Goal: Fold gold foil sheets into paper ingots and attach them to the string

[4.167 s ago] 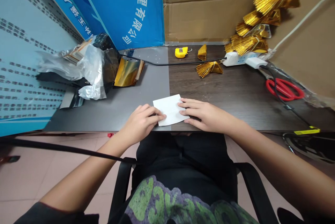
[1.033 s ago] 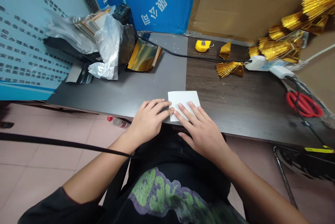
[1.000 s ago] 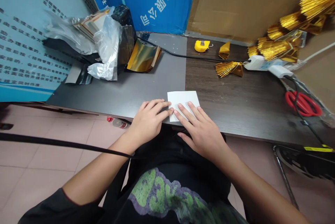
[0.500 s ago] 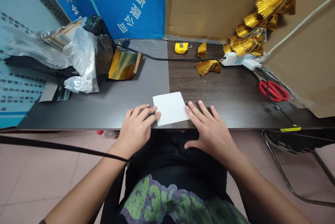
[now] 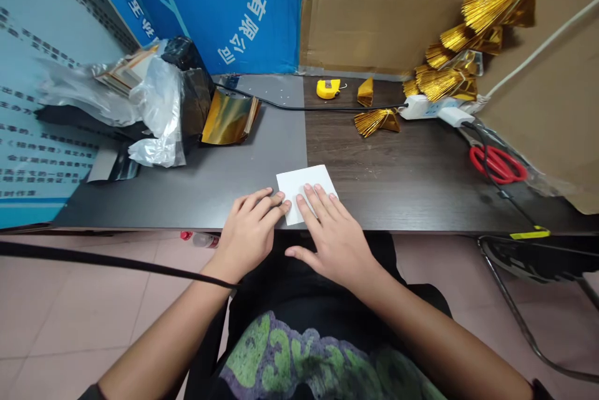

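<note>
A white folded square of paper [image 5: 304, 180] lies at the near edge of the dark table [image 5: 412, 188]. My left hand [image 5: 249, 231] rests flat at the paper's left edge, fingertips touching it. My right hand [image 5: 330, 234] lies flat on the paper's near part, fingers stretched out and pressing down, thumb off the table edge. Neither hand grips anything.
Gold foil sheets [image 5: 229, 119] and crumpled plastic bags [image 5: 154, 107] sit back left. A yellow tape measure [image 5: 327, 88], gold folded fans [image 5: 377, 121], a power strip [image 5: 433, 107] and red scissors [image 5: 498, 164] lie back right. A black cable [image 5: 309, 108] crosses the table. Cardboard stands behind.
My right hand has slid left from the bare table beside the paper onto the paper itself. My left hand stays at the paper's left edge.
</note>
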